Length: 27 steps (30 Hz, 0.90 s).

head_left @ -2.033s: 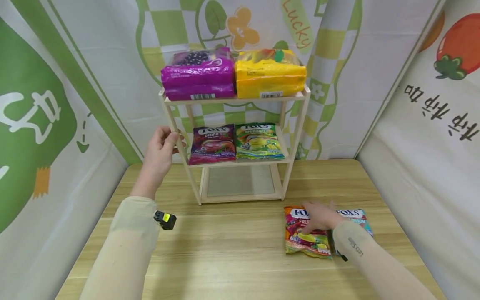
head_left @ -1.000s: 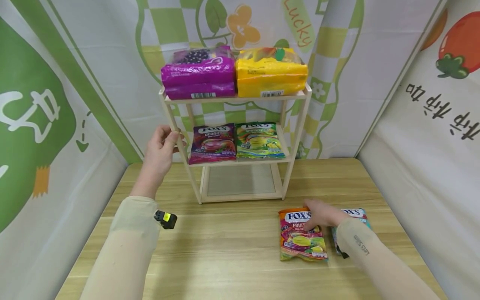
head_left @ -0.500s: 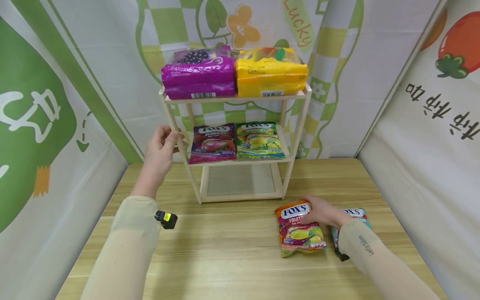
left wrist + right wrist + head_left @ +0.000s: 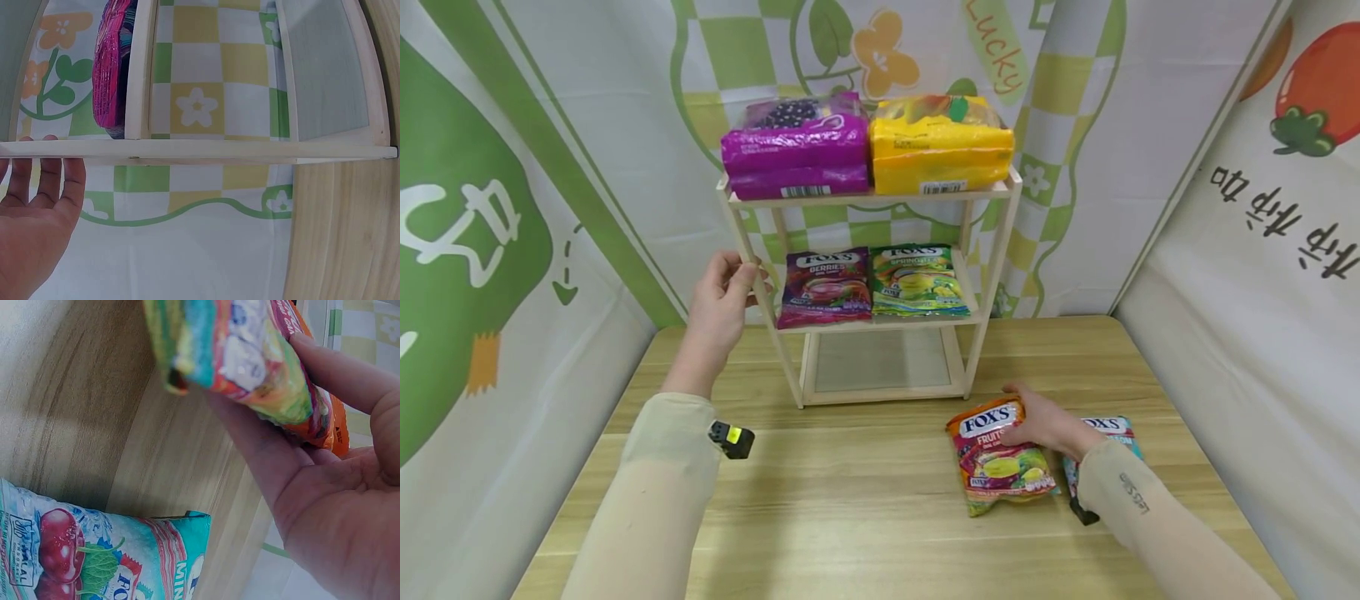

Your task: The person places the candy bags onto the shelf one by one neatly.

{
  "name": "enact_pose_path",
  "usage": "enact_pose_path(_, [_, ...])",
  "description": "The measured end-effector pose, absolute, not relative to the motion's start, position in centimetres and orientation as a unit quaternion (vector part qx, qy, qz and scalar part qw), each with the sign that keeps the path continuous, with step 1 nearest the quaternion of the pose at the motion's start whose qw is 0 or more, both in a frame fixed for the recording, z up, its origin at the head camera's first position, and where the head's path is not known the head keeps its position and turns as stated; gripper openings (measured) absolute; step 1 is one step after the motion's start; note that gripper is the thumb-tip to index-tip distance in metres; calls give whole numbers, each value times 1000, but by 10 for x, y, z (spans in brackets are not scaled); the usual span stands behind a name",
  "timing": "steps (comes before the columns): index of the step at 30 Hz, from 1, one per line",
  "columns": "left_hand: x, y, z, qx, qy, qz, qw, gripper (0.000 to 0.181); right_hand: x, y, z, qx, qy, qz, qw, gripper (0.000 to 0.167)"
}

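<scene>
My left hand [image 4: 721,302] grips the left post of a pale wooden shelf rack [image 4: 880,325]; in the left wrist view its fingers [image 4: 51,178] hook over the post. Low at the right, my right hand [image 4: 1047,423] holds a red and orange bag of fruit candy [image 4: 1000,458], tilted with its top edge raised. The right wrist view shows the thumb [image 4: 350,374] on one face of this bag and the fingers behind it. Partly hidden behind the right forearm, a light blue candy bag [image 4: 1112,429] lies flat; cherries are printed on it.
On the rack's top stand a purple package [image 4: 801,154] and a yellow package [image 4: 942,150]. The middle shelf bears a berries candy bag [image 4: 826,287] and a green candy bag [image 4: 917,283]. Printed cloth [image 4: 1240,333] walls surround the wooden table [image 4: 850,500].
My right hand has slid the fruit candy bag a little left, away from the blue bag, and tilted its top up. The left hand stays on the rack post.
</scene>
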State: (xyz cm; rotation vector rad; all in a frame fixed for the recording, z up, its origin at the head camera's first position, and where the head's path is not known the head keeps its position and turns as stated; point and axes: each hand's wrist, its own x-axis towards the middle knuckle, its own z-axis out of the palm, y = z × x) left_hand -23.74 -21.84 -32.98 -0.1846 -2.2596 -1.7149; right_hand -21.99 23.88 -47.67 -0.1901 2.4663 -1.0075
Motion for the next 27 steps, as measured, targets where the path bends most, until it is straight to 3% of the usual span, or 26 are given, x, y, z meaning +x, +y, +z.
enact_pose_path(27, [-237, -218, -329, -65, -781, -603, 148, 30, -222, 234, -476, -48, 852, -453, 258, 79])
